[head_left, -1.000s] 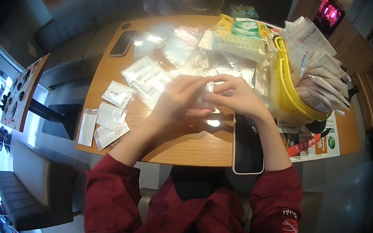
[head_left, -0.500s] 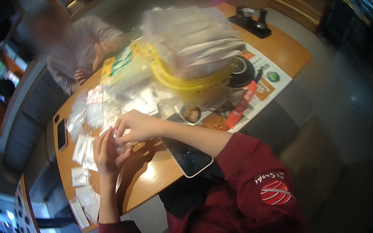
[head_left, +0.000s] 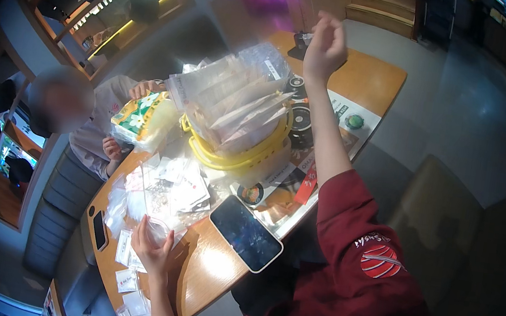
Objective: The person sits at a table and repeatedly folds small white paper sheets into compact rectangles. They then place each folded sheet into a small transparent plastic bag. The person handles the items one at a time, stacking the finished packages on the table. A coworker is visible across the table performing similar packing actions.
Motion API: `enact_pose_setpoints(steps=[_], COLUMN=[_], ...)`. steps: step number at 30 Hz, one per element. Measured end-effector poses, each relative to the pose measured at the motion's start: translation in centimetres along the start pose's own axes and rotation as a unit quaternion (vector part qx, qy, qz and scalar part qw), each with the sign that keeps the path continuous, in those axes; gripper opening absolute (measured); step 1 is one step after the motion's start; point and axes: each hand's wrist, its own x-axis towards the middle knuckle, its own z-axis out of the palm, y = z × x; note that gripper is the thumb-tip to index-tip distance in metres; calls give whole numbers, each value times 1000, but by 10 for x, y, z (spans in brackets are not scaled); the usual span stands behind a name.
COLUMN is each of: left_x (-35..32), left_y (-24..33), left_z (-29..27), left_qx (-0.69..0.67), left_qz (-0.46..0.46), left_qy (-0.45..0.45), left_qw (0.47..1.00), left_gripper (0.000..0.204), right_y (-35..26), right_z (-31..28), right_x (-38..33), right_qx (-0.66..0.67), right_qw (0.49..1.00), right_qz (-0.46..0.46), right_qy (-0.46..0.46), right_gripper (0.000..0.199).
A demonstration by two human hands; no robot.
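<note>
small clear bags, flat: many loose across the middle of the wooden surface (head_left: 212,274), more stood packed in the yellow basket (head_left: 237,156) toward the far edge; sorting judged partway, loose ones left. left hand (head_left: 151,250) near the near edge, fingers curled on one clear bag (head_left: 157,228). right hand (head_left: 325,46) raised above the far corner, loosely closed, contents not discernible. phone (head_left: 246,234) between.
</note>
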Motion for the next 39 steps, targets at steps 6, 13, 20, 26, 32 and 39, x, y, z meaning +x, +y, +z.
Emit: enact_pose_setpoints(steps=[6,13,20,26,32,39], left_x=[-5,-8,-5,-5,-8,-9], left_y=[-6,-11,-5,-4,-2,-8], left_z=[4,8,3,1,-9,1], left_qx=[8,-9,2,4,-8,-44], left_qz=[-11,-24,-7,6,5,43], left_qy=[-16,-11,-9,-1,10,24], left_qw=[1000,1000,1000,1000,1000,998], left_gripper=[67,66,65,64,65,65], right_y=[76,63,119,157,143,105], right_z=[-21,-16,-25,-34,-27,-24], right_x=[-54,-73,-92,-104,-98,-15], right_qx=[-379,-415,-430,-322,-216,18], right_qw=[786,751,753,833,878,980], right_qz=[231,258,180,136,98,-9], right_qy=[-431,-444,-464,-429,-415,-196], right_gripper=[38,22,26,19,21,23])
